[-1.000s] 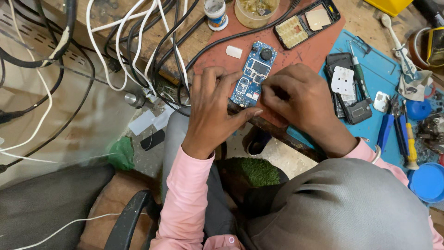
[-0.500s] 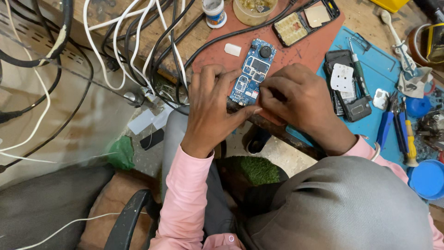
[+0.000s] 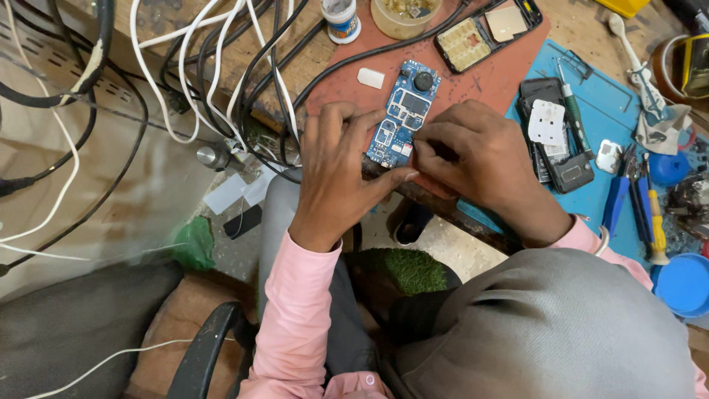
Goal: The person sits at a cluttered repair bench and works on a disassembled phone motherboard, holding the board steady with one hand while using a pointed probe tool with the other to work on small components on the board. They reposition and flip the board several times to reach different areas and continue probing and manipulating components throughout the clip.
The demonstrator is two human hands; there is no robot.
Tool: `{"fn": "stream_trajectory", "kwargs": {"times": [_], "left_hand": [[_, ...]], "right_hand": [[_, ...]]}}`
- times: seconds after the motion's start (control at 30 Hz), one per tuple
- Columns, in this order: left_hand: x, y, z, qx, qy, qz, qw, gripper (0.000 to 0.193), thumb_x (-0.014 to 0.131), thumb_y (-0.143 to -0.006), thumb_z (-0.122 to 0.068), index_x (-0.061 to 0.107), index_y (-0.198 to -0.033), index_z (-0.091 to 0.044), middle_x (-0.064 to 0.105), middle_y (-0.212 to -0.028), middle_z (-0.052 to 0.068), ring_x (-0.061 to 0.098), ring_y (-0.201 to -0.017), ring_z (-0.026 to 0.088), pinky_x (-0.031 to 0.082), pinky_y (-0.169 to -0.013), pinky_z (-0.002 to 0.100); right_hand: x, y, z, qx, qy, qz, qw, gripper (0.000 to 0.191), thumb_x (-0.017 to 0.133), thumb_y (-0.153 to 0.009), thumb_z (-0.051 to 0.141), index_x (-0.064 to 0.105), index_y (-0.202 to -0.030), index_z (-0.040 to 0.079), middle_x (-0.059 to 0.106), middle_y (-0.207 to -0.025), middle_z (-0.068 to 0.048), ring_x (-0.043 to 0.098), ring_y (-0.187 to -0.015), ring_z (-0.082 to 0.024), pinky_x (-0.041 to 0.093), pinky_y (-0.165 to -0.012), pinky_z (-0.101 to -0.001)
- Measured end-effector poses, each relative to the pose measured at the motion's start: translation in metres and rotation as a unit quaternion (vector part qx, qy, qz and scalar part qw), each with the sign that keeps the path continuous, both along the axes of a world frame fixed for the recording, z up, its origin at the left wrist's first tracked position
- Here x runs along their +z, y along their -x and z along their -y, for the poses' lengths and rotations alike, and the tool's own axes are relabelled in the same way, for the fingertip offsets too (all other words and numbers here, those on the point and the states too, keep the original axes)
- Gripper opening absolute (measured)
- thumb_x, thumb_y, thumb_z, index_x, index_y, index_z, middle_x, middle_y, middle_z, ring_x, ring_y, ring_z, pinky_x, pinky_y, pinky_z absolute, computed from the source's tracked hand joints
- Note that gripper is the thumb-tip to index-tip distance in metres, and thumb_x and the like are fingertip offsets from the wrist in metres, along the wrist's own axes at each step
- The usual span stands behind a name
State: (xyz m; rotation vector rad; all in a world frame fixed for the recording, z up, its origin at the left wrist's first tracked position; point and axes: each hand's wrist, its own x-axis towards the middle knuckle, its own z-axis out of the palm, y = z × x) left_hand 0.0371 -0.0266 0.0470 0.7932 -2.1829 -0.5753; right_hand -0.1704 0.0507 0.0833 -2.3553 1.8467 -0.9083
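Observation:
A blue phone circuit board (image 3: 405,114) lies on a red mat (image 3: 487,74) at the bench edge. My left hand (image 3: 340,170) holds its near left side, fingers along the edge and thumb reaching under the near end. My right hand (image 3: 480,159) is curled over the board's near right corner, fingertips pinched against it. What lies under those fingertips is hidden. A small white piece (image 3: 371,77) sits on the mat just left of the board.
An opened phone shell (image 3: 487,29) lies at the back. On the blue mat (image 3: 613,103) are a black phone body (image 3: 561,148), a screwdriver (image 3: 572,111), blue-handled pliers (image 3: 617,196) and a blue lid (image 3: 683,284). Tangled cables (image 3: 221,74) crowd the left. A chair arm (image 3: 203,355) sits below.
Almost nothing differs. Both hands stay on the near end of the board, and the view has shifted only slightly.

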Motion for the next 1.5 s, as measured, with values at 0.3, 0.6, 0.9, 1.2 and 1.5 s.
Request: {"fn": "stream_trajectory", "kwargs": {"times": [0.3, 0.6, 0.9, 1.2, 1.5], "left_hand": [[-0.0017, -0.0003, 0.0013, 0.004, 0.018, 0.011, 1.000, 0.074, 0.082, -0.085, -0.061, 0.062, -0.133, -0.008, 0.050, -0.121, 0.011, 0.048, -0.114, 0.033, 0.039, -0.098, 0.047], [-0.0004, -0.0011, 0.0011, -0.002, 0.008, 0.009, 1.000, 0.073, 0.083, -0.086, -0.059, 0.062, -0.134, -0.009, 0.050, -0.120, 0.010, 0.047, -0.112, 0.032, 0.039, -0.098, 0.047], [0.0010, -0.0012, 0.0011, -0.005, 0.003, 0.002, 1.000, 0.072, 0.085, -0.084, -0.055, 0.062, -0.135, -0.009, 0.050, -0.121, 0.011, 0.048, -0.113, 0.034, 0.039, -0.099, 0.047], [0.0004, -0.0006, 0.0002, 0.002, 0.007, -0.001, 1.000, 0.072, 0.085, -0.084, -0.057, 0.062, -0.134, -0.010, 0.050, -0.120, 0.010, 0.048, -0.112, 0.032, 0.040, -0.098, 0.046], [-0.0016, 0.0006, 0.0006, 0.001, 0.011, 0.007, 1.000, 0.072, 0.083, -0.086, -0.060, 0.062, -0.134, -0.011, 0.050, -0.120, 0.010, 0.047, -0.111, 0.032, 0.040, -0.097, 0.047]], "right_hand": [[-0.0004, 0.0024, 0.0007, -0.036, -0.031, 0.098, 0.994, 0.012, 0.079, -0.091, 0.008, 0.075, -0.101, 0.004, 0.070, -0.097, -0.008, 0.069, -0.081, -0.022, 0.055, -0.070, -0.0325], [0.0032, 0.0010, -0.0026, -0.040, -0.048, 0.069, 0.996, 0.012, 0.079, -0.092, 0.009, 0.077, -0.103, 0.004, 0.069, -0.093, -0.009, 0.070, -0.077, -0.021, 0.056, -0.069, -0.0318], [0.0059, -0.0010, -0.0029, -0.022, -0.018, 0.046, 0.999, 0.015, 0.078, -0.094, 0.008, 0.072, -0.106, 0.003, 0.070, -0.100, -0.011, 0.071, -0.082, -0.025, 0.057, -0.072, -0.0353], [0.0069, 0.0004, -0.0030, 0.006, -0.017, 0.048, 0.999, 0.016, 0.078, -0.094, 0.008, 0.073, -0.109, 0.002, 0.068, -0.097, -0.013, 0.069, -0.084, -0.029, 0.055, -0.073, -0.0380], [0.0018, 0.0011, 0.0000, -0.001, -0.018, 0.037, 0.999, 0.014, 0.078, -0.093, 0.007, 0.074, -0.105, 0.002, 0.069, -0.088, -0.011, 0.068, -0.073, -0.026, 0.055, -0.065, -0.0356]]}}
